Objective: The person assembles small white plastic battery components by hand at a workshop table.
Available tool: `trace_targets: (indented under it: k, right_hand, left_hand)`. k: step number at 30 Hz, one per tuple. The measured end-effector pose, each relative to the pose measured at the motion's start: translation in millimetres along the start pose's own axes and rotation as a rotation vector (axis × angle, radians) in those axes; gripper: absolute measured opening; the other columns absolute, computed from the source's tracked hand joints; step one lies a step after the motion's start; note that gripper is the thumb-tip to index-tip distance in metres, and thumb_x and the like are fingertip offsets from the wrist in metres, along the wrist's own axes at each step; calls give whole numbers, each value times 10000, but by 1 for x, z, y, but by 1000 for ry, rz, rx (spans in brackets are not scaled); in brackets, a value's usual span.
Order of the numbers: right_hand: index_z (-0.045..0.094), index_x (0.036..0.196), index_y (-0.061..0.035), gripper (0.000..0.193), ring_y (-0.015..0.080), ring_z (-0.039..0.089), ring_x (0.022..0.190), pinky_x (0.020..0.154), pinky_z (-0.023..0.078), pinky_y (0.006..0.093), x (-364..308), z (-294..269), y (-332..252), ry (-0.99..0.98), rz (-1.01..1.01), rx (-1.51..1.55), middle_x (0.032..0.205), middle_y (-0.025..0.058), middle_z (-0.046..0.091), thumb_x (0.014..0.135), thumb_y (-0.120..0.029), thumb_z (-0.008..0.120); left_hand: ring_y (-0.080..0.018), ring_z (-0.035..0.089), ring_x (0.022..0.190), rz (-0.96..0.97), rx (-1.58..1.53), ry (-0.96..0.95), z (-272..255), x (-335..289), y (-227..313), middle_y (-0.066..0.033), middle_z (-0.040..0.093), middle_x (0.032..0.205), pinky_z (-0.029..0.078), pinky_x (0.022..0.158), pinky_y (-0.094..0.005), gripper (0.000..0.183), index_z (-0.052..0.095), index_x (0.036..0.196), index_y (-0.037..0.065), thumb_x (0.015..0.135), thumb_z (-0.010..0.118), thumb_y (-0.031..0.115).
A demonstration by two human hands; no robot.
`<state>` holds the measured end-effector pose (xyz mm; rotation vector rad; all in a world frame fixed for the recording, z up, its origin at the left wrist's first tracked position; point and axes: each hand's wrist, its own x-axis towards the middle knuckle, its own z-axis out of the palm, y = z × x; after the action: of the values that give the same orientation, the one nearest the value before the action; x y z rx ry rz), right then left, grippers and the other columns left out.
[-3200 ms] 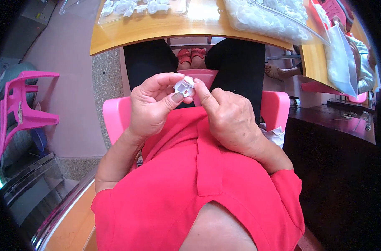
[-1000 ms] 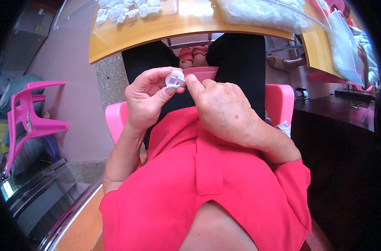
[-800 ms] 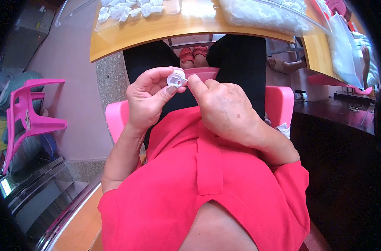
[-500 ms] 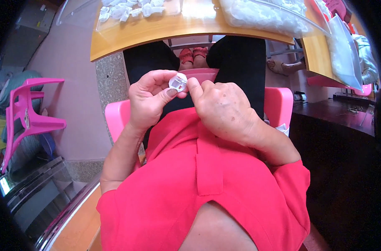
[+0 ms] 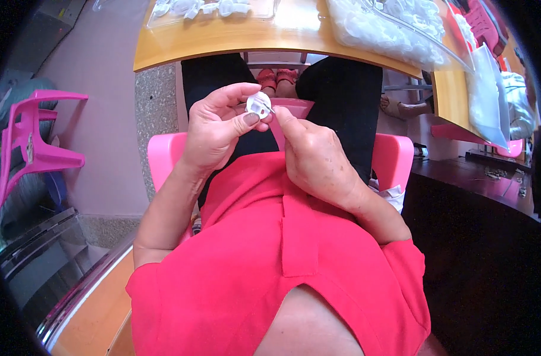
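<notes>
My left hand pinches a small round white plastic part between thumb and fingers, above my lap. The part has a raised rim and a small opening in its face. My right hand is closed, with its thumb and forefinger close to the part's right side. From those fingers a thin, grey, metal-looking tool sticks out, its tip at the part. Most of this tool is hidden in my right hand, so its kind is unclear.
Ahead is a wooden table with a clear tray of white plastic parts. A clear bag of similar parts lies right of it. A pink chair stands at the left. Another person's foot shows at the right.
The white part has turned in my left hand, and more of its face shows. The thin tool's tip is now visible against it. My right hand has tilted more upright.
</notes>
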<state>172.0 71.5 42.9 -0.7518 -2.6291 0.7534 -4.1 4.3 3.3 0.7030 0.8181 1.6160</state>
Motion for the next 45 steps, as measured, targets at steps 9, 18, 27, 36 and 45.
trace_targets:
  k: [9, 18, 27, 36, 45]
  right_hand:
    - [466, 1165, 87, 417, 400, 632, 677, 583, 513, 466, 1, 11, 1, 47, -42, 121, 785, 247, 619, 763, 3, 538]
    - [456, 1209, 88, 494, 348, 625, 609, 514, 510, 423, -1, 12, -1, 79, -84, -1, 730, 190, 598, 737, -11, 564]
    - [488, 1197, 97, 452, 240, 637, 571, 468, 504, 340, -1, 8, -7, 19, -133, -323, 703, 132, 593, 783, -82, 523]
    - [499, 1209, 111, 442, 228, 640, 575, 459, 500, 326, 8, -4, -20, -194, -130, -548, 683, 130, 590, 802, -56, 543]
    - [570, 1194, 62, 409, 174, 623, 531, 409, 463, 286, 12, 6, -23, -179, -198, -741, 640, 90, 585, 810, -79, 558]
  left_hand:
    - [-201, 643, 935, 45, -11, 40, -2, -3, -2, -138, 642, 1051, 555, 842, -325, 368, 565, 1161, -34, 809, 658, -77]
    - [-203, 635, 972, 60, 4, 57, 2, -4, -2, -155, 635, 1094, 556, 855, -328, 375, 559, 1165, -37, 806, 661, -79]
    - [-196, 635, 976, 55, 118, 84, 4, -7, -2, -154, 642, 1084, 555, 851, -317, 370, 563, 1162, -51, 807, 664, -76]
    - [-170, 638, 930, 76, 263, 129, 3, -10, -7, -127, 650, 1042, 559, 831, -303, 338, 599, 1137, -55, 806, 651, -101]
    - [-142, 633, 909, 30, 405, 188, 3, -11, -11, -107, 663, 1002, 546, 802, -270, 306, 610, 1124, -56, 821, 652, -69]
